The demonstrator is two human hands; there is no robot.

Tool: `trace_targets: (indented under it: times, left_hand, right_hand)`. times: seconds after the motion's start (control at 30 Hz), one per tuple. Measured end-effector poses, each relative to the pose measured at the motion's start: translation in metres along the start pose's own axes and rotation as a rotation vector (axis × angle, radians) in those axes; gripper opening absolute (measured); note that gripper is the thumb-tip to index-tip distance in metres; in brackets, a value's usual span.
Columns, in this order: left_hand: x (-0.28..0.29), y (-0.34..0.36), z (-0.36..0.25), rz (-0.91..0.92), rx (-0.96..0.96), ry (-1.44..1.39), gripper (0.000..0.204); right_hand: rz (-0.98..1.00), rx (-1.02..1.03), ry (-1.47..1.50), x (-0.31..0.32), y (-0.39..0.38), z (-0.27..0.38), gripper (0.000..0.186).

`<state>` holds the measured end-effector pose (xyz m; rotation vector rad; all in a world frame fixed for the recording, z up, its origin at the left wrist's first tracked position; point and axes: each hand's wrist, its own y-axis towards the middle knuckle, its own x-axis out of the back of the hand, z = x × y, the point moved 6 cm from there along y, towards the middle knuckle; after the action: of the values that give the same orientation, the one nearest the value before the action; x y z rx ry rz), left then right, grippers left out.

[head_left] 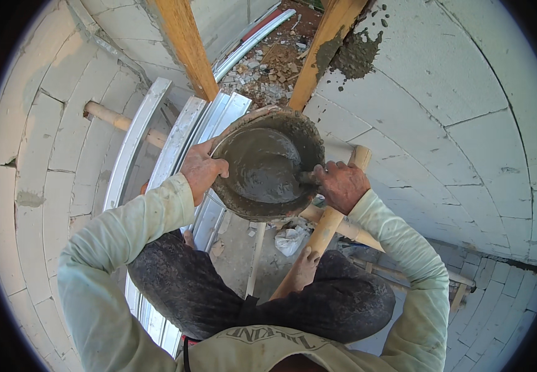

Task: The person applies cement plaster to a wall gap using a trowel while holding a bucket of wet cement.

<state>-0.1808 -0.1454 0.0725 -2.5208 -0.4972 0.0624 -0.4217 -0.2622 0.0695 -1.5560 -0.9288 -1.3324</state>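
A round, mortar-crusted bucket (313, 137) sits between a person's two bare hands, held up above the knees, with wet grey mortar (259, 164) smeared and pooled inside. The left hand (204, 170) grasps the near-left rim, thumb laid over the edge, its other fingers partly hidden by the bucket. At the opposite rim, the fingers of the right hand (344, 186) are clenched around a dark, mortar-coated tool (306, 178), perhaps a trowel, whose far end is lost in the mix. The step in hand appears to be stirring or scooping; the next move would call for a steady left grip and a level, loaded tool. Just left of the left fingers lean long silver metal channels (184, 146); below the right fingers, a bare foot (303, 271) braces on a round, tan wooden pole (325, 230). Beyond both hands, two orange-brown timber posts (188, 46) frame rubble-strewn ground (268, 71), and a dark mortar splatter (358, 56) marks the pale block wall (423, 118) above the right fingers.
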Motion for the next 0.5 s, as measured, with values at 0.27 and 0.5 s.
trace_targets:
  times: [0.27,0.5]
  left_hand:
    - [0.008,-0.006,0.001,-0.009,-0.007,-0.071,0.076]
    - [0.014,0.016,0.015,-0.045,-0.015,0.074,0.066]
  right_hand:
    - [0.049,-0.140,0.361,0.027,-0.032,-0.049,0.046]
    - [0.473,-0.377,1.027,0.029,-0.018,-0.151,0.037]
